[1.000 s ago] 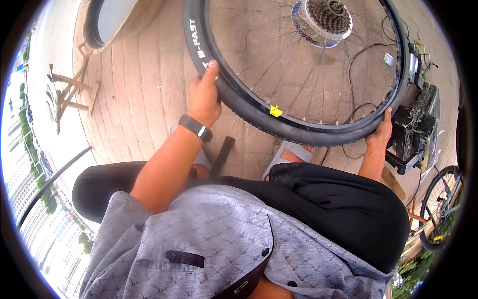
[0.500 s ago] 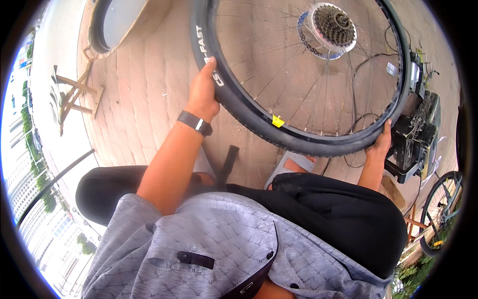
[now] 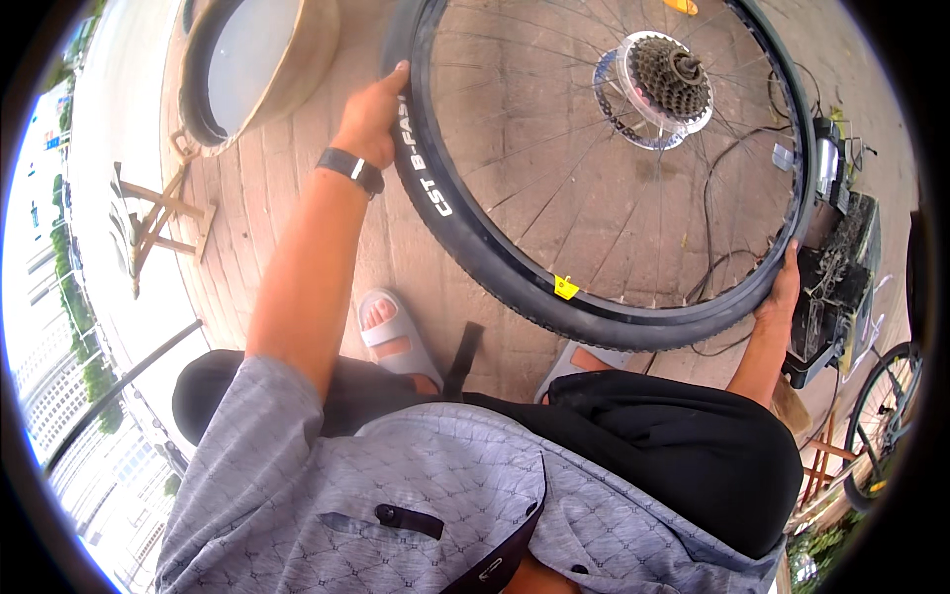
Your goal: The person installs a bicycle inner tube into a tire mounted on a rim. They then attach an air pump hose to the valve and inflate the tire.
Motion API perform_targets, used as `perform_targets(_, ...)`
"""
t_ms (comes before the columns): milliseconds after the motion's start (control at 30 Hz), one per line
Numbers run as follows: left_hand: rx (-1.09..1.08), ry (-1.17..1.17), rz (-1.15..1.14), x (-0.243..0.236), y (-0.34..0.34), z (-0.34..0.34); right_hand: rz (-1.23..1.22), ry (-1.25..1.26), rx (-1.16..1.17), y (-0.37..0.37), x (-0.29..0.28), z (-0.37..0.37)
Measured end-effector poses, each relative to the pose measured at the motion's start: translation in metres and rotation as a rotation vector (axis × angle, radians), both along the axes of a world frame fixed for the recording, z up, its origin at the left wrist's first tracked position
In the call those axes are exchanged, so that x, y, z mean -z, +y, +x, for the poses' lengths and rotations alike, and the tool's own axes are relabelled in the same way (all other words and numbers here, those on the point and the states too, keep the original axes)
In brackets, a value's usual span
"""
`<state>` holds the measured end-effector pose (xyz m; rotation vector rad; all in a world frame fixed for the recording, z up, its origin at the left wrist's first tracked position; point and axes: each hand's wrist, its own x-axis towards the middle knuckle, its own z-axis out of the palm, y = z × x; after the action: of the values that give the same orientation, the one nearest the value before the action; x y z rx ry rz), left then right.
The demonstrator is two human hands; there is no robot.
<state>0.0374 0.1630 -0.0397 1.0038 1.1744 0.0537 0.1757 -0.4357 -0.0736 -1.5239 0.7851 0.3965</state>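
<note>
Bicycle rear wheel (image 3: 669, 81) over brick paving (image 3: 287, 228), ahead of me. Left hand (image 3: 369, 121), right hand (image 3: 780, 289): each grip curled snugly on tyre (image 3: 495, 272), well apart, I judge for balance.

Pinkish-brown paving (image 3: 242, 267) in bright daylight

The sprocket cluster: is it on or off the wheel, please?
On: the sprocket cluster sits at the centre of the bicycle wheel.
</note>
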Motion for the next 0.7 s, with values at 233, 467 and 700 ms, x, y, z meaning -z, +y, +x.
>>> perform_targets(233, 0.172, -0.054, -0.202, 0.009, 0.034, -0.001, -0.004, 0.032, -0.019, -0.006, -0.012, 0.018)
perform_targets(467, 0.422, -0.036, -0.078, 0.008, 0.085, 0.07, -0.194, 0.043, -0.103, 0.016, -0.04, 0.083)
perform_targets(700, 0.472, 0.157, 0.118, 0.021, 0.078, 0.1, -0.183, 0.073, -0.115, 0.022, -0.029, 0.1)
